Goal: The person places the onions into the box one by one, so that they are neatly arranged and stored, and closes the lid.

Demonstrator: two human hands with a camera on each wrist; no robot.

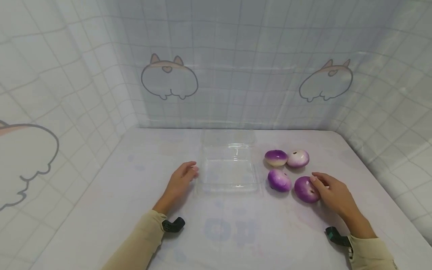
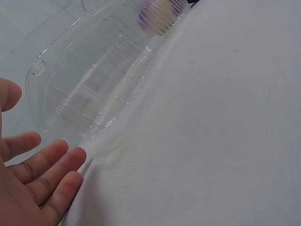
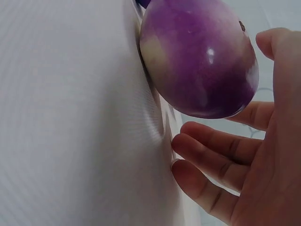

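Note:
A purple-and-white turnip lies on the table at the right, closest to my right hand. The right thumb is at its upper side and the fingers curve loosely near it; in the right wrist view a gap shows between thumb tip and turnip. Whether a finger touches it behind, I cannot tell. A clear plastic clamshell box stands with its lid raised back. Just left of that box, my left hand holds nothing, its fingers spread and relaxed.
Three more turnips sit between the box and the right hand: one purple over cream, one mostly pale, one purple and white. A pale cloth covers the table. Gridded curtains hang behind and at both sides.

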